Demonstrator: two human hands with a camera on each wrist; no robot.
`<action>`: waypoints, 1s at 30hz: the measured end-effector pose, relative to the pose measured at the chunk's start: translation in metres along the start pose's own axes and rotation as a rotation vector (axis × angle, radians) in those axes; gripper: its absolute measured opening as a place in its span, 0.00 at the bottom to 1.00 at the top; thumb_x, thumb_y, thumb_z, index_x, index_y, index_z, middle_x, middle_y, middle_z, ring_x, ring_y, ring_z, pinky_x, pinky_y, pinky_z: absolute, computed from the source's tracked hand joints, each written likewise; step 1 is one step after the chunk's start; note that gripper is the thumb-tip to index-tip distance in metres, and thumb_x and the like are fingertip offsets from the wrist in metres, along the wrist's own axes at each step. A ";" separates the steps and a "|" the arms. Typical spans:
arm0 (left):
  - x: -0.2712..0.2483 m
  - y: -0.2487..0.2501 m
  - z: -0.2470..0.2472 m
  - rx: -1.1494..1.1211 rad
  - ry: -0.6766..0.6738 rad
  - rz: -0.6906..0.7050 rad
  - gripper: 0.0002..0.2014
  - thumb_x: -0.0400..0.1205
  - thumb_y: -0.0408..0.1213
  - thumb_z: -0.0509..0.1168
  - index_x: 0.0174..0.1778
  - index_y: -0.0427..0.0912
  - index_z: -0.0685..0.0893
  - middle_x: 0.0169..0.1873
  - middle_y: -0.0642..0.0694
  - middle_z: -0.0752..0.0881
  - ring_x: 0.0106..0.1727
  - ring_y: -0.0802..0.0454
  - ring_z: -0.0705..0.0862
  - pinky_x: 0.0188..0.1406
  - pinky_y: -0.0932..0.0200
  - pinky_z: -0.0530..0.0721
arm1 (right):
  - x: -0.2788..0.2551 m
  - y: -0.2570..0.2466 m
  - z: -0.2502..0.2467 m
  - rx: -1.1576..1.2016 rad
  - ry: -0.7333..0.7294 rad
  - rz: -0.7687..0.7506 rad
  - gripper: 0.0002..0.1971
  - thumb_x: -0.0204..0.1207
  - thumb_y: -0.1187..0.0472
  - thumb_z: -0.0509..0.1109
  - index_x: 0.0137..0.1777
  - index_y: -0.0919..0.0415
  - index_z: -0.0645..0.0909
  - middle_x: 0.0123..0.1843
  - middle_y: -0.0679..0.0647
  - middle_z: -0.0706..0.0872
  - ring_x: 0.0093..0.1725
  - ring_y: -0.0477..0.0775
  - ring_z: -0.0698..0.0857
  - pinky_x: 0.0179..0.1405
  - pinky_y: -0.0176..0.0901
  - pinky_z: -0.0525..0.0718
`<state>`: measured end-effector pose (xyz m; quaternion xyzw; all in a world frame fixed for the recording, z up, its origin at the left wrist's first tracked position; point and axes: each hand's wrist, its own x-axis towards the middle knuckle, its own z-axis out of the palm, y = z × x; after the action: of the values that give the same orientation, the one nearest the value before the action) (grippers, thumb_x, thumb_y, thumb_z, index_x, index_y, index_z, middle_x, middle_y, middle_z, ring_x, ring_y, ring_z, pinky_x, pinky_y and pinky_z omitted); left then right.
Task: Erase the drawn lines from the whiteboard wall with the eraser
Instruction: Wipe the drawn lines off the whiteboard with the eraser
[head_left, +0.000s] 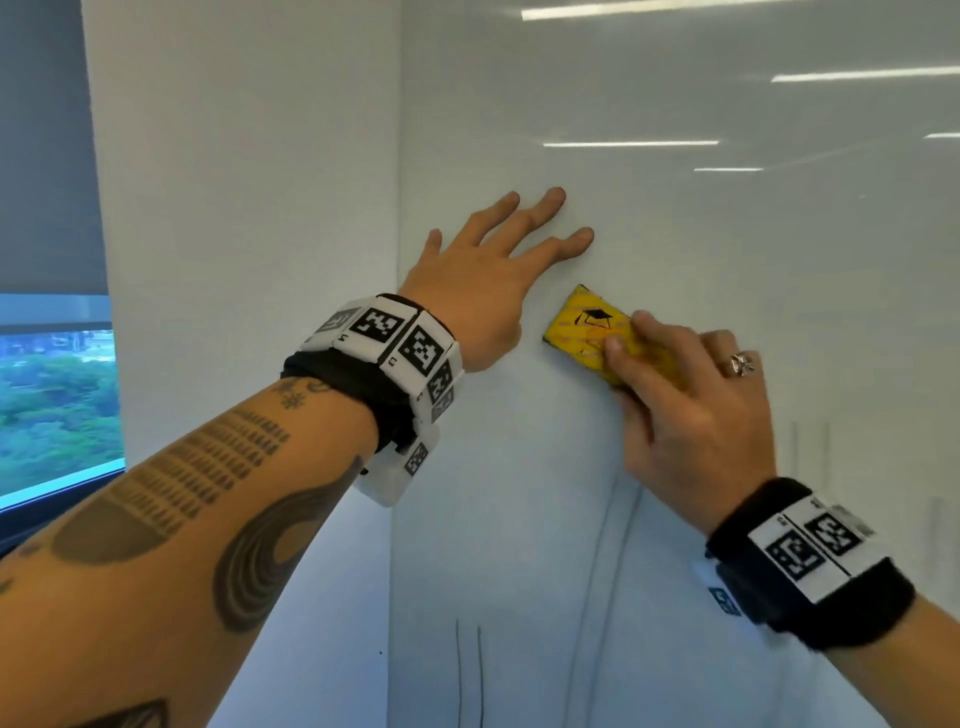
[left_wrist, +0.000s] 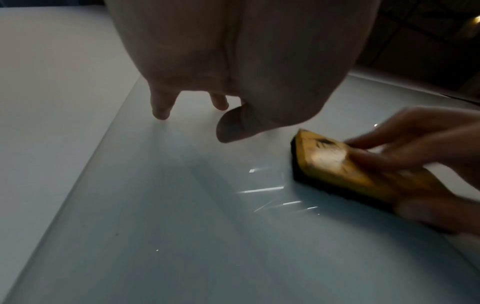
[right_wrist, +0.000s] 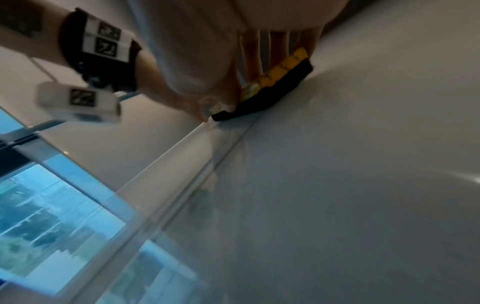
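Note:
A yellow eraser (head_left: 587, 327) with a black felt pad lies flat against the glossy whiteboard wall (head_left: 727, 249). My right hand (head_left: 675, 405) grips the eraser (left_wrist: 335, 164) from its lower right end, fingers over its yellow back and thumb under it. Up and to the left of it, my left hand (head_left: 488, 265) rests open on the wall with fingers spread. In the right wrist view the eraser (right_wrist: 272, 86) has its pad on the board. Two dark drawn lines (head_left: 470, 675) run down the wall at the bottom. Fainter grey lines (head_left: 613, 530) trail below my right hand.
The whiteboard's left edge (head_left: 397, 467) meets a plain white wall (head_left: 234, 208) at a corner. A window (head_left: 52, 405) with a grey blind sits at the far left. Faint vertical marks (head_left: 795, 441) show to the right of my right hand.

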<state>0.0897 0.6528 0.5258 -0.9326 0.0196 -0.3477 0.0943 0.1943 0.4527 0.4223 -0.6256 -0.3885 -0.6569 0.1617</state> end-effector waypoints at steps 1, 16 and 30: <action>0.000 0.001 0.001 0.001 0.002 -0.003 0.51 0.79 0.24 0.61 0.86 0.73 0.44 0.87 0.64 0.34 0.89 0.51 0.36 0.83 0.23 0.52 | -0.019 -0.008 0.002 0.002 -0.017 -0.009 0.14 0.77 0.67 0.73 0.61 0.61 0.91 0.67 0.64 0.88 0.44 0.67 0.82 0.38 0.57 0.75; 0.000 0.011 0.013 -0.025 0.075 -0.052 0.50 0.78 0.26 0.63 0.86 0.70 0.45 0.87 0.63 0.33 0.89 0.50 0.34 0.82 0.21 0.46 | -0.014 0.039 -0.022 -0.019 0.054 0.048 0.14 0.76 0.68 0.74 0.60 0.58 0.92 0.68 0.60 0.88 0.48 0.63 0.81 0.42 0.55 0.75; -0.001 0.009 0.024 -0.017 0.130 -0.070 0.50 0.77 0.28 0.62 0.86 0.71 0.44 0.87 0.65 0.33 0.88 0.53 0.33 0.83 0.23 0.47 | -0.080 0.072 -0.058 -0.036 -0.043 -0.017 0.17 0.74 0.72 0.73 0.60 0.59 0.92 0.68 0.61 0.88 0.50 0.69 0.88 0.46 0.59 0.82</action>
<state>0.1046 0.6477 0.5057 -0.9089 -0.0038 -0.4107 0.0728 0.2175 0.3430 0.3734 -0.6392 -0.3853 -0.6515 0.1361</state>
